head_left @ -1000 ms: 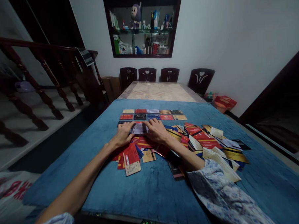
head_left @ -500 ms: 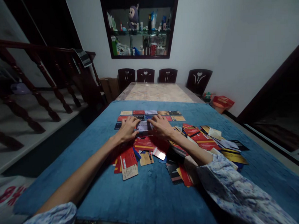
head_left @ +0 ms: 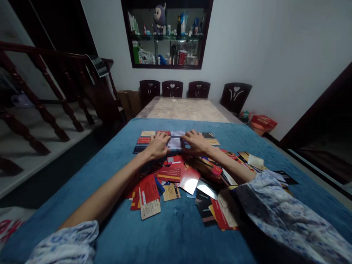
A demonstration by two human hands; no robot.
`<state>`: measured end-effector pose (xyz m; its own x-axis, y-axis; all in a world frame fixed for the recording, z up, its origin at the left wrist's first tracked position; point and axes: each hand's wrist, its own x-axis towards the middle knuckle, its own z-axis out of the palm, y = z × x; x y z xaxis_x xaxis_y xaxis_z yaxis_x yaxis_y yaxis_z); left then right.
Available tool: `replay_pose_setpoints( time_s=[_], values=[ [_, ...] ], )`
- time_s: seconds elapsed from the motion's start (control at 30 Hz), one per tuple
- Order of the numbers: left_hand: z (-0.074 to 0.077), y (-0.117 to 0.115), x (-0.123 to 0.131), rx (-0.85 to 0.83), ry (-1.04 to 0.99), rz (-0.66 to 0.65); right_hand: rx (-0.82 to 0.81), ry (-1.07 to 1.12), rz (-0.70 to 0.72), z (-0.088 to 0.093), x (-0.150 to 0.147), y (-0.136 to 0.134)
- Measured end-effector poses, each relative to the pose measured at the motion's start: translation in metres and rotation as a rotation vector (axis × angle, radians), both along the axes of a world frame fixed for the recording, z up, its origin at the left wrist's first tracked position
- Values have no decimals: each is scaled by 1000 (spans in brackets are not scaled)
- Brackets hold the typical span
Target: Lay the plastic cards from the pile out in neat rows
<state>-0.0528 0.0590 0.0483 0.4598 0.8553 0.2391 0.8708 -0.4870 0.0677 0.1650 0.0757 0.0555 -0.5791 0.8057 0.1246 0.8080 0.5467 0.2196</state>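
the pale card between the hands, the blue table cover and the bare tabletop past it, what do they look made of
The pale rectangular card pinched between the left hand and right hand looks like thin stiff plastic; loose cards nearby throw bright glare, so likely glossy. The blue table cover looks like soft napped fabric, matt with mottled pile. The beige mottled tabletop resembles polished stone, perhaps marble.

A blue cloth (head_left: 174, 233) bears cards (head_left: 178, 178) — mostly red, some gold, perhaps black — beside white-and-blue mottled sleeves (head_left: 284, 216).
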Motion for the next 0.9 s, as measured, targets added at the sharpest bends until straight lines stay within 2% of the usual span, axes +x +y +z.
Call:
replay_pose_setpoints(
  time_s=[0.57, 0.9],
  values=[
    [4, 62, 22, -16, 96, 36, -83, 20, -85, 9, 7, 50],
    [0, 95, 28, -32, 113, 32, -140, 17, -135, 6, 4, 84]
  ],
)
